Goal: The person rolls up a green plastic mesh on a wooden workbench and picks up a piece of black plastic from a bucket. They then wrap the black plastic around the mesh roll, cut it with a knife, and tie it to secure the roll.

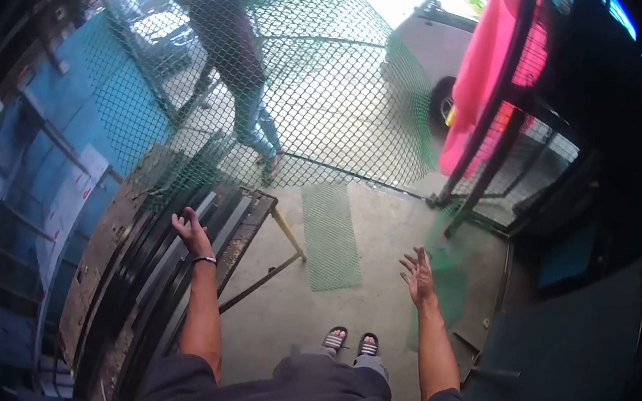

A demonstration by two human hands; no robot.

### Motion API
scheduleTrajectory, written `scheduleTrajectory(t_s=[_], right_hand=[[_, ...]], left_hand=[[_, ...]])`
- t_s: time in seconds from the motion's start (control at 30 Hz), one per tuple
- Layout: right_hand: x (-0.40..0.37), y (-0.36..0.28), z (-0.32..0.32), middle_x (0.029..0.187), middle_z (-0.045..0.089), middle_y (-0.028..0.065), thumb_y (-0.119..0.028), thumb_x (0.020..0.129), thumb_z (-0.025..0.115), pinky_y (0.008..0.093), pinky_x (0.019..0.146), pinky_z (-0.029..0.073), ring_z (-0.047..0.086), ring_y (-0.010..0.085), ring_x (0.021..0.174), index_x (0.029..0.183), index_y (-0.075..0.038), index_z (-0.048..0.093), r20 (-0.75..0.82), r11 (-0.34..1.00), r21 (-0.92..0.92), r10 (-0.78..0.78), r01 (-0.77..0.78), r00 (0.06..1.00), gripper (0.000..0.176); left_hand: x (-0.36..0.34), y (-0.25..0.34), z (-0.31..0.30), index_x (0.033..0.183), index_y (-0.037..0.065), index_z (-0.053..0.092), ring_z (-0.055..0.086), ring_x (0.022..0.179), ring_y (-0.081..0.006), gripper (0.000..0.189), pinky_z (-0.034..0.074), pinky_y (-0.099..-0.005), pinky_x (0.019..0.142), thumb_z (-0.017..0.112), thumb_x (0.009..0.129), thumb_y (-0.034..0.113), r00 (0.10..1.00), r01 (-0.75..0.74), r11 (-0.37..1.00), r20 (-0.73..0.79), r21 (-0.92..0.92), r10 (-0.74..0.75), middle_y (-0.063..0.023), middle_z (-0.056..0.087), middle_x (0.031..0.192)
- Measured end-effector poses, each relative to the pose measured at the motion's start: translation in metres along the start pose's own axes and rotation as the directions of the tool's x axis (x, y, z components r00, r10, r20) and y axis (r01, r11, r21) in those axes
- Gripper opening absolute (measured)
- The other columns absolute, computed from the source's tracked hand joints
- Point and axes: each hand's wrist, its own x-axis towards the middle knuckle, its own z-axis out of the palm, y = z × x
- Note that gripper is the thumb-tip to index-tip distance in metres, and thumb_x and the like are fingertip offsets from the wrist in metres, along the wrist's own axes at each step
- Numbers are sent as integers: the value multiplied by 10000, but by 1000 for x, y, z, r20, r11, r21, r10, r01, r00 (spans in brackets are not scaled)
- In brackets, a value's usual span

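**Two unladen hands are hovering near long bars and green netting**

In the head view, the person's left hand (192,234) is hovering over the long dark and grey bars (146,269) on the worktable (249,228); its fingers are spreading apart and gripping nothing. The bars are lying side by side along the tabletop, a layout that is probably keeping them together and off the floor. The right hand (419,278) is hanging above the floor, its fingers also standing apart around nothing, palm turning inward. Both arms are reaching forward, well apart, perhaps for balance or readiness.

Ahead, a large green net (330,108) is stretching across the opening, apparently serving as a see-through barrier; another person (231,45) is showing through it. A strip of green mesh (332,240) is lying flat on the floor between the hands, its purpose unclear. Pink cloth (481,77) is hanging beside a dark frame (498,86), which is seemingly supporting it.
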Motion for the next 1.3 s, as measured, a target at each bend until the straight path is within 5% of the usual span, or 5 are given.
scheduleTrajectory(t_s=[0.27, 0.5, 0.6, 1.07, 1.3], right_hand=[[153, 11, 70, 1650, 235, 222, -772, 743, 756, 676, 1163, 225, 277, 432, 1490, 1639, -192, 86, -17, 901, -434, -32, 22, 999, 1261], [203, 39, 159, 1675, 239, 177, -764, 842, 640, 621, 1218, 87, 201, 382, 1548, 1640, -195, 180, 367, 997, -78, 45, -17, 929, 1082], [131, 17, 231, 1519, 517, 180, -557, 1025, 496, 507, 1188, 281, 461, 320, 1419, 1519, -76, 424, 779, 966, 177, -19, -191, 627, 694], [-269, 44, 468, 856, 685, 61, -146, 1076, 536, 285, 799, 495, 618, 121, 819, 950, -23, 640, 753, 929, 241, -361, 280, 550, 205], [-353, 104, 531, 1044, 676, 9, -188, 1056, 619, 253, 876, 460, 588, 69, 896, 1148, -25, 616, 902, 999, 39, -26, -22, 431, 186]], left_hand=[[-122, 4, -92, 1493, 72, 446, 566, 1241, -238, 882, 518, -408, 884, 522, 943, 756, 821, 422, 907, 430, -13, -376, -132, 542, 1453], [-151, -22, -160, 1643, 114, 163, 272, 1536, -345, 1203, 331, -603, 1165, 471, 803, 917, 792, 594, 742, 389, -311, -471, -200, 232, 1678], [-151, -15, -173, 1638, 116, 173, 265, 1542, -367, 1241, 280, -649, 1186, 421, 762, 960, 803, 593, 696, 371, -405, -467, -205, 183, 1695], [-55, 173, -398, 1610, 3, 247, 455, 1390, -498, 1038, 333, -651, 1169, 356, 957, 803, 719, 156, 366, 360, -917, 595, -244, 321, 1638], [-29, 178, -566, 1457, 41, 489, 681, 1176, -332, 481, 585, -423, 899, 414, 1109, 365, 986, 41, 809, 157, -586, 63, -185, 629, 1394]])
